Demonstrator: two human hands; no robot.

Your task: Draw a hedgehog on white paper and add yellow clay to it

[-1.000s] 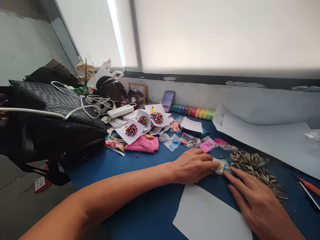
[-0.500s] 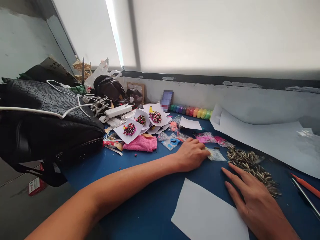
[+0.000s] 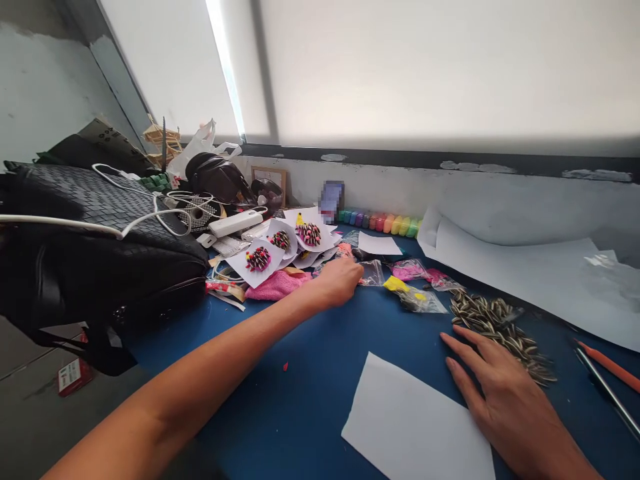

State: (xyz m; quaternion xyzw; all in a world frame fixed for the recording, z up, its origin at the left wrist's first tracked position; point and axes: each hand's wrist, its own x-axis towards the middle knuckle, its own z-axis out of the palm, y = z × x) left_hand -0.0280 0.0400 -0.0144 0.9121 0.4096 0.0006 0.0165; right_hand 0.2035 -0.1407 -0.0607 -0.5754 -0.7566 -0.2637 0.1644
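On blue tabletop (image 3: 300, 413), left hand (image 3: 343, 280) just beside clear bag (image 3: 373, 272), fingers curled, hold hidden, cannot tell. Right hand (image 3: 507, 393) loosely spread, gripping nothing, between striped seeds (image 3: 480, 311) and white paper (image 3: 415, 417), both apparently set close for easy reach.

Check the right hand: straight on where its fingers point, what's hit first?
The right hand would likely meet the clear bag with yellow material first; the hand's height over the blue table is unclear.

Craft desk (image 3: 300, 393), probably: seeds (image 3: 483, 313), paper (image 3: 415, 420)
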